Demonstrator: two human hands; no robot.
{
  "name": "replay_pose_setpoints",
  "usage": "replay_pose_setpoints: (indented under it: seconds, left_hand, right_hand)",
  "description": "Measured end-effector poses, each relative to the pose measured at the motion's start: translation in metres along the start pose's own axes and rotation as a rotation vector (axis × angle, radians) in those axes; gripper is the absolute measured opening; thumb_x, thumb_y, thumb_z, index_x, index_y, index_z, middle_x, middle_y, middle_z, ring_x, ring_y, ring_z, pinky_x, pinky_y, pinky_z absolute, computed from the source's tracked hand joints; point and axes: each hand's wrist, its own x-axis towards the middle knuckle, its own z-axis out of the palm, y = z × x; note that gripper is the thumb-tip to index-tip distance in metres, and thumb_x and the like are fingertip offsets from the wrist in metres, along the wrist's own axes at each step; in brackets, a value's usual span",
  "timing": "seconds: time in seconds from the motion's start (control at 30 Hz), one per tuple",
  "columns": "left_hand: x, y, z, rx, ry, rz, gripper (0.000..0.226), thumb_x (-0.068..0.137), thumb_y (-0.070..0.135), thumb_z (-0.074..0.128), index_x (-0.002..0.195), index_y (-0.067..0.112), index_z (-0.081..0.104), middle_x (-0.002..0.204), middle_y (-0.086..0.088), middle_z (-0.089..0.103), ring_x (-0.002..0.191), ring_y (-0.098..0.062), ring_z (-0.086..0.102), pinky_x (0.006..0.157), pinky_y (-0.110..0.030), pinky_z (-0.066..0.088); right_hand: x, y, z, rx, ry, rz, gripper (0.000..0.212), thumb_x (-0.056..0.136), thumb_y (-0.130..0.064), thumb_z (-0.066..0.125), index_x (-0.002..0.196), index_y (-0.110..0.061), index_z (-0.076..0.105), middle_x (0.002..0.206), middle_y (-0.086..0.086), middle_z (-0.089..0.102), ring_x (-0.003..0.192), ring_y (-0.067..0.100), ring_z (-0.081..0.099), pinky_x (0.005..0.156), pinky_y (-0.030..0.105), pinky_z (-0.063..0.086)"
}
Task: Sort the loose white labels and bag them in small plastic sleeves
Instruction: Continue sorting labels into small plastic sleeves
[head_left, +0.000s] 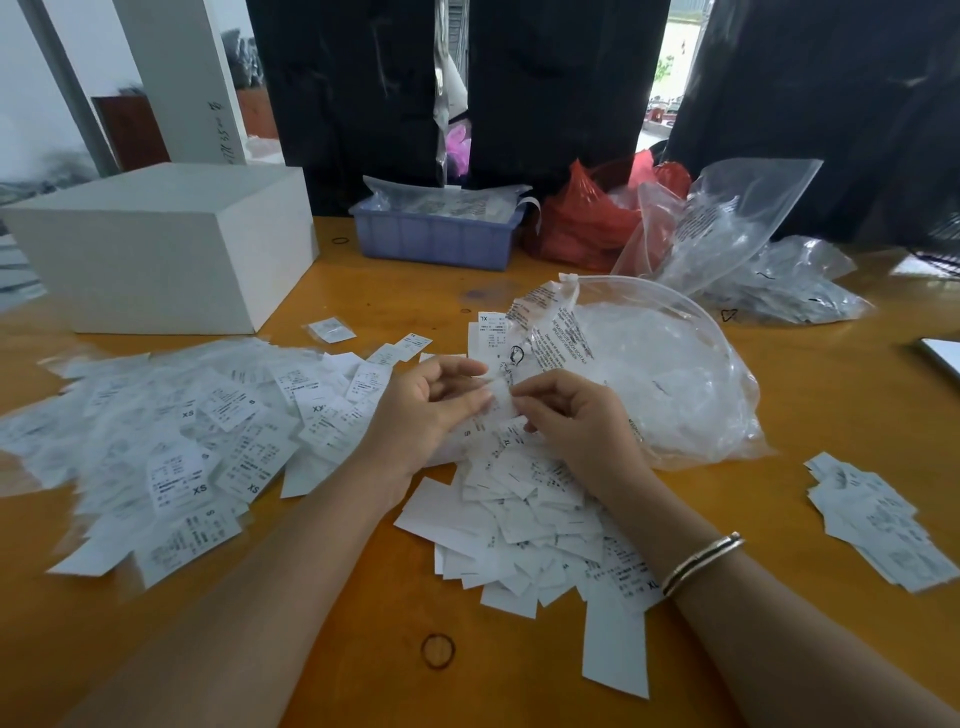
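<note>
A heap of loose white labels (524, 519) lies on the orange table (363, 649) under my hands. To the left spreads a wide pile of labels in small clear sleeves (171, 441), printed XS and S. My left hand (431, 402) and my right hand (566, 410) meet above the loose heap, and both pinch a small clear sleeve (500, 397) between their fingertips. Whether a label is inside the sleeve is blurred. A big clear bag of empty sleeves (660, 374) lies just right of my hands.
A white box (166, 244) stands at the back left. A purple tray (436, 234), a red bag (587, 218) and more clear bags (727, 223) line the back. Another label pile (878, 519) sits at the right edge. A rubber band (438, 650) lies near the front.
</note>
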Motion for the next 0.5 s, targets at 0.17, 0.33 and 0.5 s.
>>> replay_pose_setpoints:
  seconds: [0.17,0.33,0.5]
  left_hand:
    - [-0.002,0.003,0.001,0.071,-0.013,0.039,0.018,0.081,0.014,0.072,0.093,0.027,0.067,0.088,0.010,0.071,0.084,0.003,0.066,0.066,-0.007,0.048]
    - [0.003,0.005,-0.010,0.197,0.230,0.091,0.021,0.084,0.016,0.070,0.091,0.035,0.063,0.091,0.019,0.064,0.080,0.006,0.061,0.057,-0.003,0.045]
    - [0.007,-0.005,-0.022,0.669,0.344,0.181,0.022,0.086,0.013,0.068,0.107,0.018,0.066,0.106,0.004,0.066,0.084,-0.005,0.055,0.061,-0.008,0.038]
  right_hand:
    - [0.000,0.002,0.001,-0.308,-0.049,-0.200,0.019,0.088,-0.018,0.063,0.095,-0.034,0.071,0.084,-0.015,0.067,0.075,-0.003,0.055,0.071,0.010,0.040]
    - [0.010,0.008,-0.022,-0.454,0.428,-0.232,0.020,0.090,-0.010,0.055,0.100,-0.017,0.070,0.100,-0.009,0.063,0.098,0.017,0.053,0.085,0.030,0.032]
    - [0.018,0.030,-0.045,-0.722,0.316,0.230,0.036,0.096,-0.014,0.042,0.129,-0.020,0.055,0.133,0.002,0.055,0.128,0.022,0.038,0.104,0.036,0.021]
